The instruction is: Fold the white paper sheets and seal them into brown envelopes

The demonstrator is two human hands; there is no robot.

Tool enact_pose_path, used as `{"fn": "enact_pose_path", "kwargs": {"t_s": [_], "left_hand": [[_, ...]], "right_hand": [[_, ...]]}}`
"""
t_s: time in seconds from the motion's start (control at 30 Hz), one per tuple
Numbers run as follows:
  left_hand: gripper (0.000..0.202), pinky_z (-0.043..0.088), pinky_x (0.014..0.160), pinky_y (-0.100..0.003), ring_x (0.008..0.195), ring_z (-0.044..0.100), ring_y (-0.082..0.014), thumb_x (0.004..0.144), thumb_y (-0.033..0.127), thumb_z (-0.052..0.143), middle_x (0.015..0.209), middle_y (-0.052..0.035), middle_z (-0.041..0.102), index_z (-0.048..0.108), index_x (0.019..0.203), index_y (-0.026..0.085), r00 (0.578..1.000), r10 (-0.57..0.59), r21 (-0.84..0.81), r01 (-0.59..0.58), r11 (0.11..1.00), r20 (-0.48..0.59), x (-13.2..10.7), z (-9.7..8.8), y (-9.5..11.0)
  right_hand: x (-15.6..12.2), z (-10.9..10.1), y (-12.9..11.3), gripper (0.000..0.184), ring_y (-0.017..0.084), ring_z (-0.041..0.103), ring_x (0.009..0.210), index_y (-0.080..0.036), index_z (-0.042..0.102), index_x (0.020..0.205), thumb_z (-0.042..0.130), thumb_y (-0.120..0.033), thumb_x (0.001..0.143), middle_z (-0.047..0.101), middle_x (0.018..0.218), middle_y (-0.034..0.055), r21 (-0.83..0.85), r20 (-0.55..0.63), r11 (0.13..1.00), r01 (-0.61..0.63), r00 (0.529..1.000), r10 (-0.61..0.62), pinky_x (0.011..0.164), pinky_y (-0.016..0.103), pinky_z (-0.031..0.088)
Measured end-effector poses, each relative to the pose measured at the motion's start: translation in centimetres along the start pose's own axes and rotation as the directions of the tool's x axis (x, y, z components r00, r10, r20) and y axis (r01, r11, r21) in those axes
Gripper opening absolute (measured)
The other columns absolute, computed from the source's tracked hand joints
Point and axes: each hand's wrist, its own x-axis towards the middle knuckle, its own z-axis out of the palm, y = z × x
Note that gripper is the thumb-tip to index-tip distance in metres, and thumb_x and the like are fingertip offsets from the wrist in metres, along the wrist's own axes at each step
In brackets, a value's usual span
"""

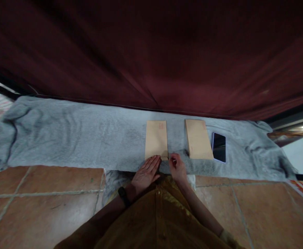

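A tan paper envelope [156, 138] lies flat on a grey blanket [76, 135]. My left hand [146, 174] rests with its fingers stretched out flat, the fingertips touching the envelope's near edge. My right hand [177, 167] sits just right of that edge with its fingers curled in a pinch at the envelope's near right corner; whether anything is between them is too small to tell. A stack of similar tan envelopes [198, 144] lies to the right, apart from both hands.
A dark phone [219, 147] with a pale case lies face up right of the stack. A dark red curtain [167, 52] hangs behind the blanket. Terracotta floor tiles [42, 193] run along the near side. White paper [300, 154] shows at the far right.
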Motion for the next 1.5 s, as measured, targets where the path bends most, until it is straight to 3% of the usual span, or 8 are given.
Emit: {"fn": "enact_pose_path", "kwargs": {"t_s": [0.07, 0.13, 0.23, 0.3, 0.4, 0.63, 1.17, 1.5], "left_hand": [[0.068, 0.028, 0.124, -0.041, 0.152, 0.028, -0.0253, 0.099, 0.039, 0.05, 0.162, -0.0153, 0.036, 0.029, 0.157, 0.01, 1.0, -0.002, -0.01, 0.002, 1.0, 0.001, 0.1, 0.1, -0.1], [0.068, 0.028, 0.124, -0.04, 0.152, 0.028, -0.0253, 0.099, 0.039, 0.052, 0.162, -0.0158, 0.036, 0.029, 0.156, 0.009, 1.0, 0.0, -0.017, 0.0, 1.0, 0.006, 0.1, 0.2, -0.1], [0.066, 0.03, 0.123, -0.04, 0.152, 0.03, -0.0247, 0.099, 0.037, 0.051, 0.16, -0.0169, 0.038, 0.032, 0.156, 0.009, 1.0, -0.004, -0.014, 0.004, 1.0, 0.012, 0.1, 0.3, -0.1], [0.063, 0.03, 0.123, -0.04, 0.151, 0.032, -0.0247, 0.1, 0.036, 0.048, 0.159, -0.018, 0.04, 0.034, 0.155, 0.008, 1.0, -0.013, -0.006, 0.013, 1.0, 0.015, 0.1, 0.2, -0.1], [0.062, 0.028, 0.125, -0.039, 0.151, 0.032, -0.0247, 0.101, 0.037, 0.046, 0.158, -0.0179, 0.042, 0.036, 0.154, 0.007, 1.0, -0.019, -0.004, 0.019, 1.0, 0.02, 0.1, 0.2, -0.2], [0.063, 0.027, 0.125, -0.039, 0.151, 0.031, -0.0243, 0.102, 0.042, 0.044, 0.16, -0.0164, 0.04, 0.036, 0.154, 0.008, 1.0, -0.015, -0.033, 0.015, 0.999, 0.018, 0.1, -0.2, -0.4], [0.063, 0.03, 0.124, -0.042, 0.148, 0.038, -0.0253, 0.1, 0.04, 0.048, 0.158, -0.0123, 0.042, 0.036, 0.156, 0.013, 0.995, -0.043, 0.073, 0.05, 0.996, -0.088, -1.6, -1.1, -2.3], [0.065, 0.035, 0.12, -0.043, 0.145, 0.043, -0.0269, 0.1, 0.04, 0.049, 0.156, -0.0144, 0.045, 0.035, 0.156, 0.011, 0.986, -0.015, 0.142, 0.039, 0.989, -0.163, -2.4, -0.9, -3.5]], "right_hand": [[-0.4, -0.1, -0.2, 0.027, 0.024, 0.068, 0.086, -0.02, 0.066, 0.11, 0.045, -0.033, 0.098, 0.07, 0.097, 0.0112, -0.125, 0.008, 0.983, 0.133, 0.991, -0.133, 0.081, 0.041, 0.059], [-0.8, 0.0, -0.5, 0.03, 0.025, 0.067, 0.104, -0.021, 0.067, 0.116, 0.043, -0.028, 0.1, 0.07, 0.109, 0.0128, -0.156, 0.092, 0.954, 0.258, 0.965, -0.246, 0.094, 0.043, 0.057], [-1.5, 0.4, -0.7, 0.04, 0.024, 0.058, 0.127, -0.017, 0.058, 0.137, 0.038, -0.024, 0.103, 0.064, 0.134, 0.0139, -0.205, 0.269, 0.846, 0.493, 0.859, -0.436, 0.111, 0.044, 0.049], [-1.8, 0.6, -0.6, 0.046, 0.024, 0.051, 0.137, -0.013, 0.049, 0.147, 0.038, -0.023, 0.104, 0.055, 0.146, 0.0151, -0.242, 0.363, 0.775, 0.583, 0.796, -0.485, 0.117, 0.047, 0.043], [-2.3, 0.6, -0.2, 0.052, 0.025, 0.043, 0.144, -0.01, 0.038, 0.154, 0.038, -0.023, 0.104, 0.048, 0.154, 0.0164, -0.312, 0.429, 0.701, 0.641, 0.753, -0.498, 0.12, 0.05, 0.039], [-2.7, 0.4, 0.6, 0.057, 0.026, 0.041, 0.146, -0.009, 0.031, 0.158, 0.04, -0.023, 0.103, 0.045, 0.156, 0.0165, -0.402, 0.438, 0.646, 0.649, 0.756, -0.487, 0.121, 0.05, 0.037], [-2.7, 0.0, 1.0, 0.052, 0.024, 0.041, 0.146, -0.01, 0.042, 0.152, 0.045, -0.021, 0.101, 0.046, 0.155, 0.0138, -0.481, 0.398, 0.625, 0.615, 0.788, -0.469, 0.122, 0.047, 0.035], [-2.7, -0.9, 1.5, 0.053, 0.023, 0.044, 0.144, -0.013, 0.04, 0.154, 0.045, -0.022, 0.102, 0.047, 0.155, 0.012, -0.51, 0.371, 0.629, 0.587, 0.809, -0.455, 0.122, 0.045, 0.035]]}}
